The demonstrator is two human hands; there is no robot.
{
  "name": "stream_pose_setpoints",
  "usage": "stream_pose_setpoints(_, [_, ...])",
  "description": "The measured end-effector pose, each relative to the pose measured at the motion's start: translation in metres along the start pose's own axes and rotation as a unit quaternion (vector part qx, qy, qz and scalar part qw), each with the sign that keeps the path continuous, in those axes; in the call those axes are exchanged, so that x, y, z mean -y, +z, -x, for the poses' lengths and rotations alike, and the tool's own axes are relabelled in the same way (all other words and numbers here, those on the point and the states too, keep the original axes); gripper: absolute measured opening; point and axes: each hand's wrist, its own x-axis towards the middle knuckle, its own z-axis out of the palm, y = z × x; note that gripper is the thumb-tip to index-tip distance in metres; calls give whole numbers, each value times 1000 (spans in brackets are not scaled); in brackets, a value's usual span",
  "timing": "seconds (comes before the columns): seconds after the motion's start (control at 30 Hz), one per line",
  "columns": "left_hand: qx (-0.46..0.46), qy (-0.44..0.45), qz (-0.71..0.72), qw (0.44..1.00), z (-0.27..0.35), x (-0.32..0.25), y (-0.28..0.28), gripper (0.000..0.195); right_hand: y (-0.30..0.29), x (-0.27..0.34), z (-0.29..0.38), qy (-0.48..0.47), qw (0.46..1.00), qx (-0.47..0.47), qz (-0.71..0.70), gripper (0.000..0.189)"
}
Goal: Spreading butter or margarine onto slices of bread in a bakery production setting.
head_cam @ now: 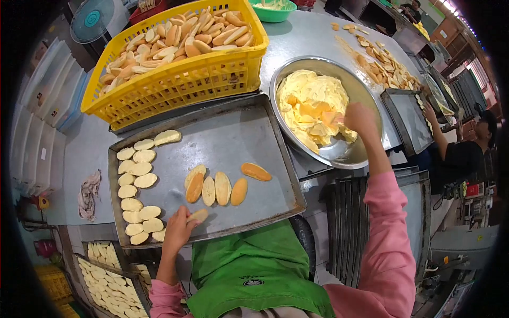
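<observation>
My left hand holds a bread slice over the near left part of a metal baking tray. Coated bread slices line the tray's left side, and several loose pieces, among them a brown-crusted one, lie in its middle. To the right, my right hand reaches into a steel bowl of pale yellow cream. It grips the handle of a spreading tool, whose blade is partly buried in the cream.
A yellow plastic crate heaped with bread stands behind the tray. A green bowl is at the back. Bread pieces lie at the far right, near a co-worker at another tray. A cloth lies left.
</observation>
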Motion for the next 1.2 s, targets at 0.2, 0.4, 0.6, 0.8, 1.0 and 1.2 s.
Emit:
stream_pose_setpoints(0.2, [-77, -108, 388, 912, 3, -18, -34, 23, 27, 40, -43, -111, 992, 41, -31, 23])
stream_pose_setpoints(0.4, [-171, -62, 442, 878, -6, -23, -59, 32, 7, 2, -33, -22, 917, 174, -358, 25])
stream_pose_setpoints(0.6, [-130, -4, 750, 649, -22, -44, -44, 36, -16, 13, 53, -39, 812, 122, -569, 23])
stream_pose_setpoints(0.8, [38, 26, 840, 540, -29, -82, -44, 52, -9, 99, 166, -142, 712, 65, -684, 14])
stream_pose_setpoints(1.0, [106, 71, 770, 625, -11, -84, -52, 58, 17, 181, 192, -247, 643, -1, -725, 17])
stream_pose_setpoints(1.2, [18, 118, 777, 618, -11, -61, -37, 70, 32, 190, 190, -281, 711, -72, -641, 20])
